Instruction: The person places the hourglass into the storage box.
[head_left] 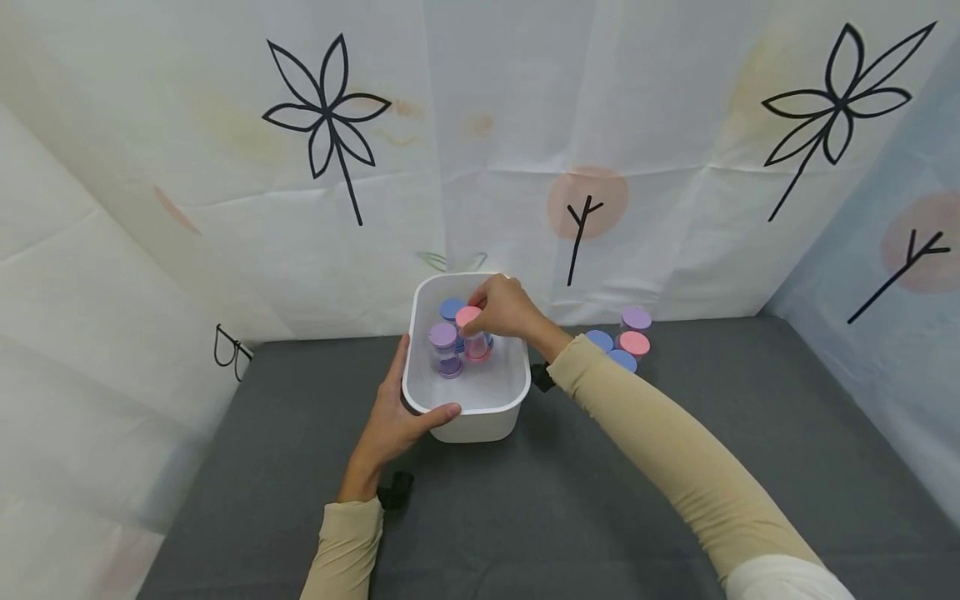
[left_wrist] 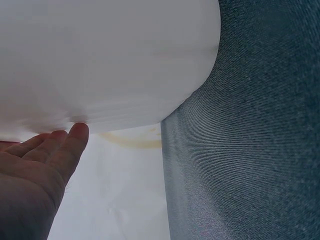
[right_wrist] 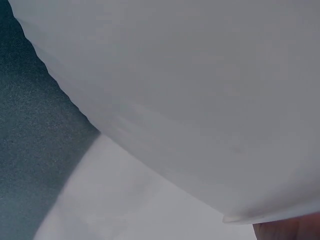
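A pink sand timer (head_left: 476, 346), clear in the middle with pink ends, stands upright or nearly so inside a white bin (head_left: 491, 392). My right hand (head_left: 506, 308) pinches its top end from the right. Beside it in the bin are a purple sand timer (head_left: 443, 337) and a blue-topped one (head_left: 452, 308), partly hidden. My left hand (head_left: 397, 421) spreads around the bin's near left corner, thumb over the front rim. In the left wrist view its straight fingers (left_wrist: 67, 150) touch the outer wall. The right wrist view shows mostly the bin's outside.
Right of the bin, partly behind my right sleeve, stand several more sand timers with purple (head_left: 636, 317), pink (head_left: 634, 343) and blue tops (head_left: 599, 340). The dark grey table (head_left: 585, 508) meets white patterned cloth (head_left: 495, 108) at the back and sides.
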